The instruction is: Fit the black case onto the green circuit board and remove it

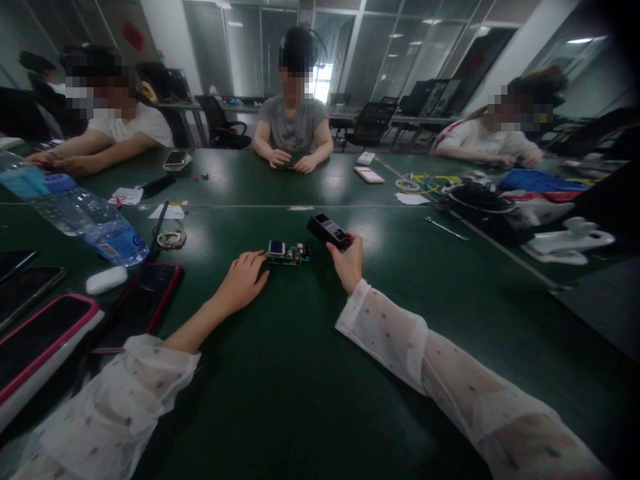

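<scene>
Glass partitions (400,47) and black office chairs (220,123) stand in the background, and before them extends a long green table (300,373), whose surface reflects some light. On it lies a small circuit board (291,253), which carries a dark screen (277,247) on its upper side. Just to the left of the board is the person's left hand (243,280), palm turned down and fingers loosely spread; the fingertips reach the board's left end, but I cannot tell if they press on it. To the right of the board, the right hand (349,260) pinches a black case (327,230) between thumb and fingers, and holds it tilted near the board's right end. Both arms wear thin white sleeves (400,327) with dark dots. Farther to the left of the board are a water bottle (107,233), a white rounded case (107,281) and a phone with red edge (150,293). To the right of the board, well apart from it, lies a metal wrench (447,229). Beyond the board, at the opposite side, sits a person in a grey shirt (293,127), with both hands close together; what is between them is too small to tell.
</scene>
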